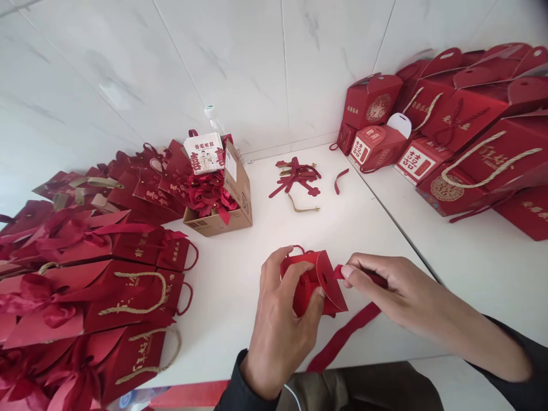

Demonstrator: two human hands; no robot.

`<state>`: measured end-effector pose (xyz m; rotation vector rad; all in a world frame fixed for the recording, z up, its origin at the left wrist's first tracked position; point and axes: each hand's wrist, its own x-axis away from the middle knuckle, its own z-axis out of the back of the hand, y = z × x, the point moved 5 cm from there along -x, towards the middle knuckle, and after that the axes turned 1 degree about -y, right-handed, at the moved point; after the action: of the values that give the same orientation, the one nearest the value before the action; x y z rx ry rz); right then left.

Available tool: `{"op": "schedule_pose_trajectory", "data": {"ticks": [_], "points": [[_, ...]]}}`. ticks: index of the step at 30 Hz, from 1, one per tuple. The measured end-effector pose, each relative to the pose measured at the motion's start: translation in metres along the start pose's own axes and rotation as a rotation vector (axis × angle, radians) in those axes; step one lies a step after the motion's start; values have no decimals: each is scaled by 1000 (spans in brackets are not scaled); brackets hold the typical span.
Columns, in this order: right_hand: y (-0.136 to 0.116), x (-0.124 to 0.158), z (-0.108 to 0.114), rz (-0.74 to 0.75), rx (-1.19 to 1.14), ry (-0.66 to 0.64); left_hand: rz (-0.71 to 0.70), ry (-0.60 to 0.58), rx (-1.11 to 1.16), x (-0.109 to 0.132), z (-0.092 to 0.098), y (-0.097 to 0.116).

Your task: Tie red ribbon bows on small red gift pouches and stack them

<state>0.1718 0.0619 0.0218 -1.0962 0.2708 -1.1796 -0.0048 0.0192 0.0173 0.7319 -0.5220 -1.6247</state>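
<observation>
A small red gift box [331,285] with its top flaps apart stands near the table's front edge. My left hand [285,308] is closed round it, with thumb and fingers at the opening. My right hand [381,282] pinches the end of a dark red ribbon [349,334] close to a round hole in the box's right flap. The ribbon's other stretch trails down over the front edge of the table. Whether its tip has entered the hole cannot be made out.
Red gift boxes [132,285] with bows and rope handles crowd the left. A cardboard carton [237,202] holds ribbon bows and printed cards [204,153]. Loose red straps [297,176] lie mid-table. More red boxes [466,114] are stacked at right. A seam [398,228] crosses the tabletop.
</observation>
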Motion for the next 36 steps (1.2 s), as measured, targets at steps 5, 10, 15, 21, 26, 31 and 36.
{"op": "schedule_pose_trajectory", "data": {"ticks": [5,10,15,21,26,31,36], "points": [[-1,-1,0,66,101,78,-44,25,4,0,-1,3],[-1,-1,3,156,313,258,-61,29,3,-1,-1,5],[-8,-1,1,161,312,240,-71,40,16,-2,-1,8],[-10,-5,-6,125,245,127,-54,70,60,-3,-3,7],[-8,-5,-6,143,216,120,22,111,159,-3,-3,3],[-16,-3,-6,309,118,229,97,172,271,2,0,-4],[-29,-9,-17,466,94,135,157,234,398,11,3,-5]]}}
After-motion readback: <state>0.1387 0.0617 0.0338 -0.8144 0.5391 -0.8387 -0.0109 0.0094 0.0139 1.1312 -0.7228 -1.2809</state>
